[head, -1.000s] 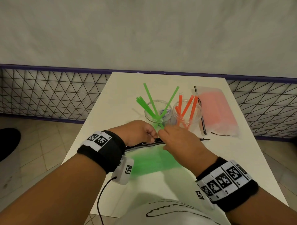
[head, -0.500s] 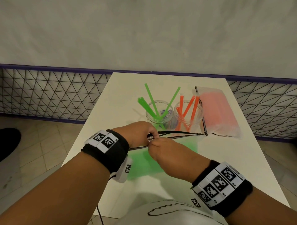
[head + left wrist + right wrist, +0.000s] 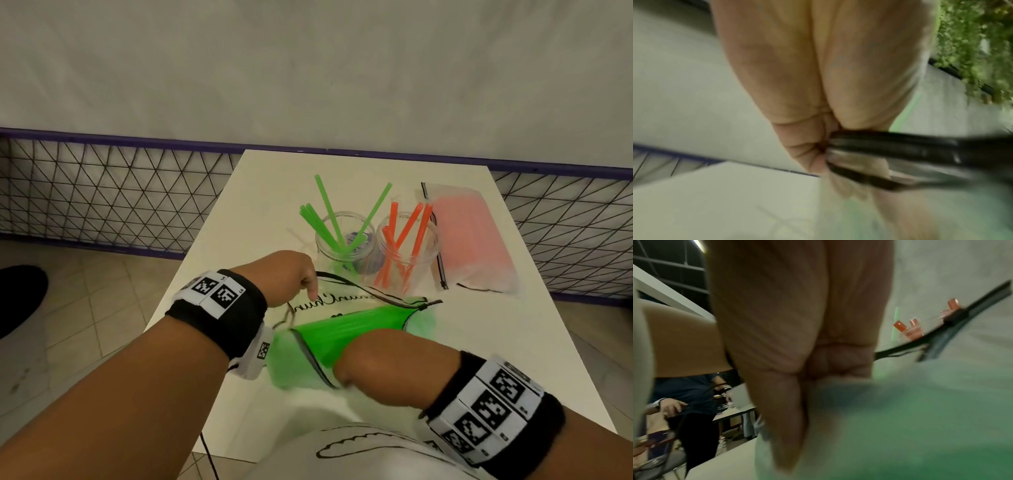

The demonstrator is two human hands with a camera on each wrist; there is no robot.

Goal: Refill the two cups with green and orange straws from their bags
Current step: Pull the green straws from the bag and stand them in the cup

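Left hand [image 3: 291, 274] pinches open the green-straw bag [image 3: 346, 329]; right hand [image 3: 356, 363] reaches inside, grip unseen; next, withdraw straws.

Dim, even light; blurred wrist views.

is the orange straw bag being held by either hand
No, the orange bag lies alone on the table right of the cups, while both hands are at the green bag.
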